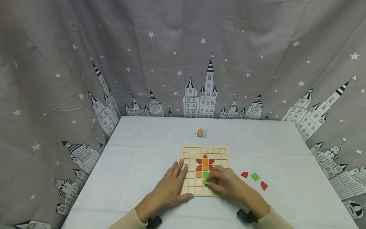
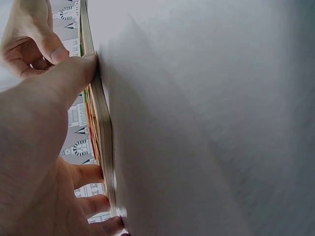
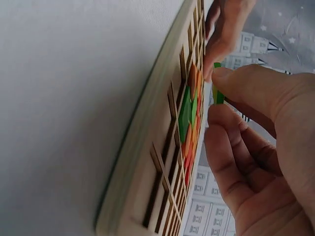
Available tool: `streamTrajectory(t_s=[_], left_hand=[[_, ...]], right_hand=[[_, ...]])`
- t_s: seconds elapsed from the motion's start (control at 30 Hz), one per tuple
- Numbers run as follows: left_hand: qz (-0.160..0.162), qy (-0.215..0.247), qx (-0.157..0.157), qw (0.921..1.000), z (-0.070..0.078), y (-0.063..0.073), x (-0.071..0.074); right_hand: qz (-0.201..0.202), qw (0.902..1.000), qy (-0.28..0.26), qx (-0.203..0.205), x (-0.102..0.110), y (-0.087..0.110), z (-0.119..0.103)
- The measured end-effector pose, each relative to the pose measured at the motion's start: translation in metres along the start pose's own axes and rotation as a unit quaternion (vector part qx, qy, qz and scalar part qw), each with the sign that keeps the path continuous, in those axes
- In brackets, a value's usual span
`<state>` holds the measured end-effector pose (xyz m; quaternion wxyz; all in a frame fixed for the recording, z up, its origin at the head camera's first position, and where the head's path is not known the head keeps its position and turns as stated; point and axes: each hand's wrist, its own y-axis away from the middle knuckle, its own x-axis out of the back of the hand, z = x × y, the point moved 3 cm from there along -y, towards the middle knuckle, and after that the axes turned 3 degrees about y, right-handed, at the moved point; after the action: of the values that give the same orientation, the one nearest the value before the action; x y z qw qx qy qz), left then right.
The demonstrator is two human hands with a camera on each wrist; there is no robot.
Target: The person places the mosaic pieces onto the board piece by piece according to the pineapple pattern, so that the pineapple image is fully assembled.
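A wooden grid board (image 1: 188,187) lies on the table, with a pattern of red, orange and green pieces set in its middle. My left hand (image 1: 171,183) rests at the board's left side, fingers extended on its edge and thumb by the near corner. Between thumb and fingertips, my right hand (image 1: 227,183) pinches a thin green tile (image 3: 219,84), held over the lower part of the pattern. Just above that tile sits a green square (image 1: 205,174) in the grid. An orange circle (image 1: 198,174) lies to its left; another orange piece is partly hidden by the right fingers.
Right of the board lie two red quarter-circle pieces (image 1: 264,185) and a loose green square (image 1: 255,176). A small pattern card (image 1: 199,132) lies beyond the board on the white-covered table (image 1: 143,143). A grey castle-print curtain (image 1: 171,47) stands behind.
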<state>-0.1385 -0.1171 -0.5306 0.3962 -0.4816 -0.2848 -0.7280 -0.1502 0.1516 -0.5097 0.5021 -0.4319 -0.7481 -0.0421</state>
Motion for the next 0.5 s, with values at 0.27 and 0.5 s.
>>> streamTrajectory(t_s=[0.27, 0.5], left_hand=[[-0.002, -0.008, -0.002, 1.0000, 0.000, 0.000, 0.001], [0.002, -0.016, -0.011, 0.9998, 0.001, 0.001, 0.002]], right_hand=[[0.011, 0.9984, 0.045, 0.032, -0.010, -0.007, -0.006], [0.005, 0.9960, 0.083, 0.032, -0.015, -0.010, -0.008]])
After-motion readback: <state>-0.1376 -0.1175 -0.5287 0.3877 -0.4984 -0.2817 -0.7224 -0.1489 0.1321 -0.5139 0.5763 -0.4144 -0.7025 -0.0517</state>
